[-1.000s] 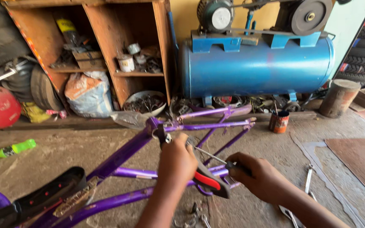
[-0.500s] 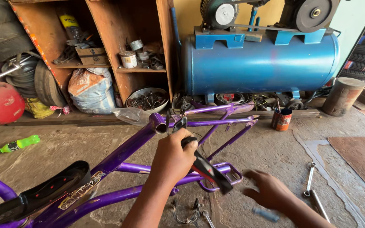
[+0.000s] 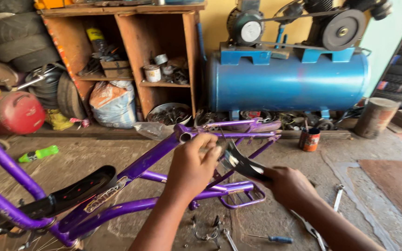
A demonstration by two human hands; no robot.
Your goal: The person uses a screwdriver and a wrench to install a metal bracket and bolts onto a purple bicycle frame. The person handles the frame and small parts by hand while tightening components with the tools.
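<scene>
A purple bicycle frame [image 3: 154, 155] lies across the concrete floor with its open tube end [image 3: 184, 135] pointing up. My left hand [image 3: 191, 167] is closed just beside that tube end, its fingertips pinching the upper end of a dark, shiny curved metal piece [image 3: 236, 160]. My right hand [image 3: 287, 186] grips the lower end of the same piece, to the right of the frame. A black saddle [image 3: 80, 189] sits on the frame at lower left.
A blue compressor tank [image 3: 284, 83] and a wooden shelf [image 3: 189, 69] stand behind. A red cylinder [image 3: 22, 111], a green bottle [image 3: 38, 153], an orange can [image 3: 310, 139], a wrench [image 3: 338, 197] and a blue-handled screwdriver [image 3: 275, 239] are around the frame.
My right hand, held open and apart half a second ago, has come back and taken hold of the curved metal piece. The red-handled pliers seen a second ago are out of sight.
</scene>
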